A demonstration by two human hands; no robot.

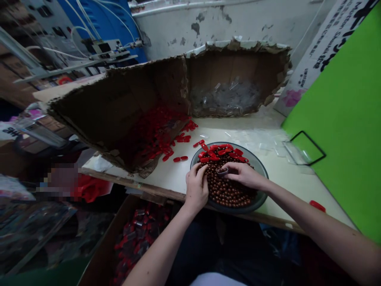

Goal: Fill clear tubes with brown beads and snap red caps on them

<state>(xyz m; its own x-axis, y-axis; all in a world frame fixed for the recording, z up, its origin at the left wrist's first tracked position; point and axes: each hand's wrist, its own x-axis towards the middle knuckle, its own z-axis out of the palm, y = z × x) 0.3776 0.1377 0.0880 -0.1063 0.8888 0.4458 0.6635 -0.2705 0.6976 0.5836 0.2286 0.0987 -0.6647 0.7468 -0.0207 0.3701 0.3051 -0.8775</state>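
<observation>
A round basin [263,169] holds many brown round beads [229,192], with several red plastic caps [223,149] lying on top at its far side. My right hand [242,174] is over the beads, its thumb and fingers closed on a small clear plastic container [222,171] that looks to have beads in it. At the basin's left edge, my left hand [196,186] has its fingers bent together, reaching over the rim close to the beads. What those fingers hold, if anything, is hidden.
A torn cardboard box [119,115] behind the basin spills red caps [157,131] in one half and holds clear containers [230,97] in the other. Clear pieces [262,141] lie on the white table [169,178]. A green panel [342,131] stands right. Below left, a box holds filled pieces [137,234].
</observation>
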